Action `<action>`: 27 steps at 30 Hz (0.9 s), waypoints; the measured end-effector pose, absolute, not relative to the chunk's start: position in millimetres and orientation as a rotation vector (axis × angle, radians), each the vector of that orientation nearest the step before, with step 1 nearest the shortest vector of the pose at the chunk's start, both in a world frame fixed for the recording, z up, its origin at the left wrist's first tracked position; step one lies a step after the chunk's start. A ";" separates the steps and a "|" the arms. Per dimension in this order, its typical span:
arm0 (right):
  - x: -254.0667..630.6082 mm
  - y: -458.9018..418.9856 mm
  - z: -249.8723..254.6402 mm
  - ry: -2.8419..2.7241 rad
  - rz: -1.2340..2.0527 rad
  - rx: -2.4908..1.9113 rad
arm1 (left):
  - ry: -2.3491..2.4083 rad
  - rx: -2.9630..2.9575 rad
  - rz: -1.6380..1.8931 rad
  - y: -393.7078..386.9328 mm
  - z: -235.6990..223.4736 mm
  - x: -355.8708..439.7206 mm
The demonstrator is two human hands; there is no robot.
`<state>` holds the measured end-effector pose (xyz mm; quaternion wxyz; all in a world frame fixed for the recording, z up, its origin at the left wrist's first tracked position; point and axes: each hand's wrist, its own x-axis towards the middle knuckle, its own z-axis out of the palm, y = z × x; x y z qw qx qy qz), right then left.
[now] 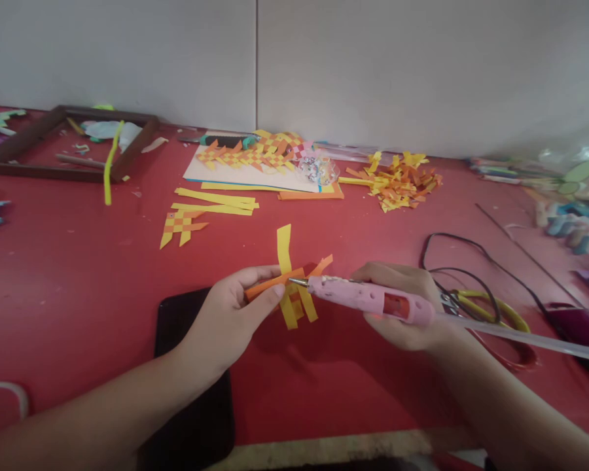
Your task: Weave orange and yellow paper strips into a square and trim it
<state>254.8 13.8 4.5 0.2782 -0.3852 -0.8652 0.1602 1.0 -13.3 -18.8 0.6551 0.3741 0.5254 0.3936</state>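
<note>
Woven paper piece (297, 306), made of yellow and orange strips, is in the left hand (248, 301) above the near middle of the red worktop (103, 275). That hand pinches it by an orange strip (265, 286), thumb on the near face and fingers behind, a grip that probably keeps the thin paper steady while leaving the crossing open to the nozzle. Loose yellow and orange ends stick out, clear of the palm.

The right hand (415, 281) is wrapped around a pink glue gun (356, 297), its metal nozzle (298, 282) aimed at the crossing beside the left thumb; whether it touches the paper, I cannot tell. A trigger finger cannot be made out. The long glue stick (525, 338) trails behind to the right, a direction that seems to keep it away from the paper.

Ahead lie a small woven paper fish (179, 226) and flat yellow strips (216, 201), perhaps set there within easy reach. Paper curls (405, 182) are heaped farther off, out of the hands' way. Under the left forearm rests a black flat device (196, 392).
</note>
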 end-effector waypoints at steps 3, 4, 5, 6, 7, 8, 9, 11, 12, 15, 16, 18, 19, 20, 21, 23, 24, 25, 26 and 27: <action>255.4 14.3 4.2 -2.320 0.427 -1.011 | 1.192 0.885 0.889 -13.3 -17.2 1.4; 255.6 14.5 4.0 -2.319 0.421 -1.007 | 1.193 0.897 0.889 -13.5 -16.7 1.4; 255.9 14.7 3.7 -2.319 0.415 -1.001 | 1.194 0.906 0.886 -13.8 -16.2 1.5; 256.3 14.8 3.4 -2.321 0.409 -1.001 | 1.196 0.918 0.884 -14.0 -15.8 1.5; 256.6 14.8 3.0 -2.319 0.403 -0.998 | 1.198 0.930 0.882 -14.2 -15.5 1.5; 256.9 14.8 2.7 -2.318 0.400 -0.988 | 1.200 0.944 0.883 -14.3 -15.4 1.4; 257.1 14.7 2.4 -2.315 0.395 -0.982 | 1.202 0.958 0.884 -14.4 -15.4 1.4; 257.2 14.2 2.0 -2.310 0.387 -0.974 | 1.211 0.982 0.886 -14.4 -15.4 1.3; 257.2 14.0 2.0 -2.311 0.378 -0.974 | 1.217 0.991 0.892 -14.4 -15.5 1.3; 257.0 13.6 2.2 -2.312 0.351 -0.958 | 1.199 1.008 0.920 -14.8 -16.0 1.3; 256.9 13.6 2.3 -2.311 0.351 -0.958 | 1.178 1.011 0.931 -15.0 -16.4 1.3; 256.8 13.8 2.6 -2.309 0.369 -0.962 | 1.146 1.013 0.940 -15.6 -17.2 1.3; 256.8 13.9 2.7 -2.308 0.382 -0.970 | 1.146 1.016 0.942 -15.8 -17.7 1.2; 256.7 14.0 2.9 -2.308 0.392 -0.972 | 1.153 1.017 0.941 -16.0 -18.1 1.0; 256.6 14.0 3.0 -2.308 0.395 -0.973 | 1.163 1.016 0.936 -16.1 -18.4 0.9; 256.5 13.8 3.0 -2.302 0.384 -0.973 | 1.173 1.011 0.931 -15.9 -18.4 0.8; 256.5 13.6 3.0 -2.298 0.376 -0.977 | 1.168 1.008 0.932 -15.7 -18.1 0.8; 256.5 13.5 2.9 -2.297 0.370 -0.983 | 1.159 1.007 0.935 -15.4 -17.7 1.0; 256.6 13.4 2.7 -2.295 0.368 -0.987 | 1.151 1.007 0.940 -15.0 -17.1 1.2; 256.8 13.3 2.5 -2.296 0.370 -0.992 | 1.143 1.012 0.945 -14.8 -16.6 1.4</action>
